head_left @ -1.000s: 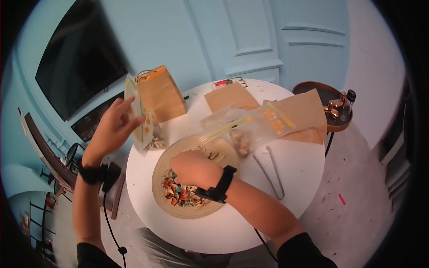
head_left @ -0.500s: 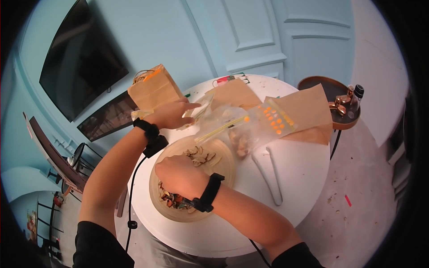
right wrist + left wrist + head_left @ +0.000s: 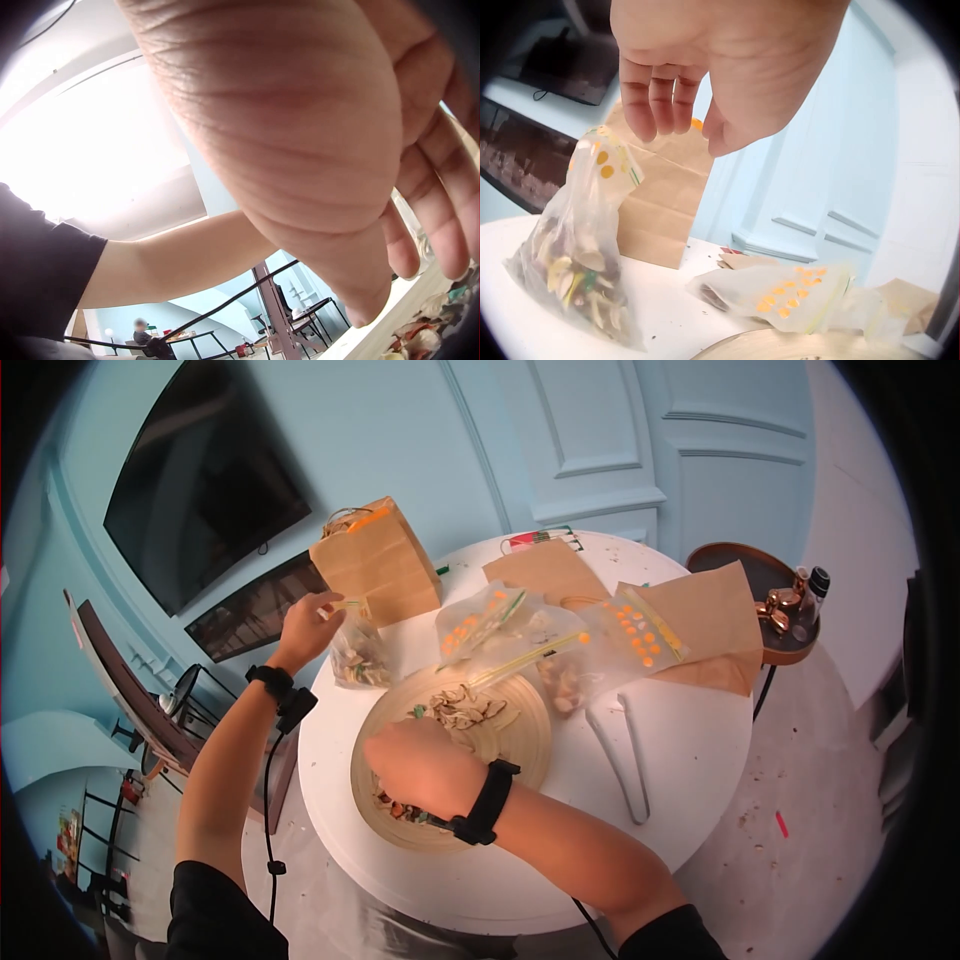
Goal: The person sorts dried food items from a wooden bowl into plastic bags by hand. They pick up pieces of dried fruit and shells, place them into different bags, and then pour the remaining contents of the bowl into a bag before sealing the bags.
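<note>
My left hand (image 3: 308,632) is raised at the table's left side, beside the top of a clear zip bag (image 3: 358,660) of dried flower pieces. In the left wrist view its fingers hang loosely bent with nothing between them, and the zip bag (image 3: 585,277) stands apart, to their left. Over the round wooden plate (image 3: 537,735) hovers my right hand (image 3: 425,763), fingers pointing down and slightly spread in the right wrist view. Colourful dried potpourri (image 3: 405,812) lies partly hidden beneath it. Pale dried slices (image 3: 465,708) lie on the plate's far side.
A flattened zip bag (image 3: 470,628) with orange dots lies behind the plate, next to another zip bag (image 3: 565,685) holding brown pieces. Metal tongs (image 3: 625,765) rest to the right. Behind are a standing paper bag (image 3: 380,565) and flat brown paper (image 3: 715,620).
My left hand carried a dotted zip bag rightward, laid it behind the plate and let go, then moved back left to the filled bag. My right hand has stayed over the plate.
</note>
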{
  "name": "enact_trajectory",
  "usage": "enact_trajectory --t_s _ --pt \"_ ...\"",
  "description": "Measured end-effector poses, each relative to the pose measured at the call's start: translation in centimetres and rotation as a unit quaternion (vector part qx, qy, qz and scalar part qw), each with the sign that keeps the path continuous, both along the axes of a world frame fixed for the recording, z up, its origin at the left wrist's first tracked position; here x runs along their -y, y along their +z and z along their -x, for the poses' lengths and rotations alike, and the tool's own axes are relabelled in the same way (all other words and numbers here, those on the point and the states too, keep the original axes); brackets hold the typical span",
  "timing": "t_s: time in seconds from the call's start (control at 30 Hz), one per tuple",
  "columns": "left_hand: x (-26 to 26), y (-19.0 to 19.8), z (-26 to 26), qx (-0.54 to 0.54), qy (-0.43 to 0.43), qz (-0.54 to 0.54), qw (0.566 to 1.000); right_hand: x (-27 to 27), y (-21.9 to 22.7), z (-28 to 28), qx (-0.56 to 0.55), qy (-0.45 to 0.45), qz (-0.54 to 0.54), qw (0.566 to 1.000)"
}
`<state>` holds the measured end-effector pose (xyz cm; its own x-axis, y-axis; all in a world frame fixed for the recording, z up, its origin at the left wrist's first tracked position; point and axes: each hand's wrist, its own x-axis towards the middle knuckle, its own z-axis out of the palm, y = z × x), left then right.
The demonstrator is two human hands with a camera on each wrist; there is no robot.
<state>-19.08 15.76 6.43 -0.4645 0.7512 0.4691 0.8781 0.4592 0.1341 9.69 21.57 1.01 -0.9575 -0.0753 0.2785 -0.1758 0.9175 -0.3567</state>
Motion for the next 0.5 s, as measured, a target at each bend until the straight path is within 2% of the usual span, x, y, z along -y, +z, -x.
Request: enact_trajectory --t_s 0.1,0.27,0.37,0.47,0.5 --pt "0.3 -1.8 0.9 0.023 0.01 -0.035 0.999 0.1 0.2 -0.2 0.032 0.02 0.029 0.999" --pt "0.8 -3.7 0.3 0.005 -0.005 -0.041 0.999 0.5 1.0 -0.9 0.003 0.016 0.031 0.999" --pt "1.3 -5.1 -0.7 0.191 -0.022 -0.068 0.979 -1.3 1.3 -1.3 -0.057 0.006 0.041 0.997" --pt "1.9 -5.6 -4.8 0.275 -0.061 -0.057 0.958 -2.5 1.9 -0.9 -0.078 -0.063 0.009 0.995" --pt "2.1 -5.7 -6.1 0.257 -0.064 -0.021 0.964 -2.9 1.5 -0.7 -0.082 -0.08 0.004 0.993"
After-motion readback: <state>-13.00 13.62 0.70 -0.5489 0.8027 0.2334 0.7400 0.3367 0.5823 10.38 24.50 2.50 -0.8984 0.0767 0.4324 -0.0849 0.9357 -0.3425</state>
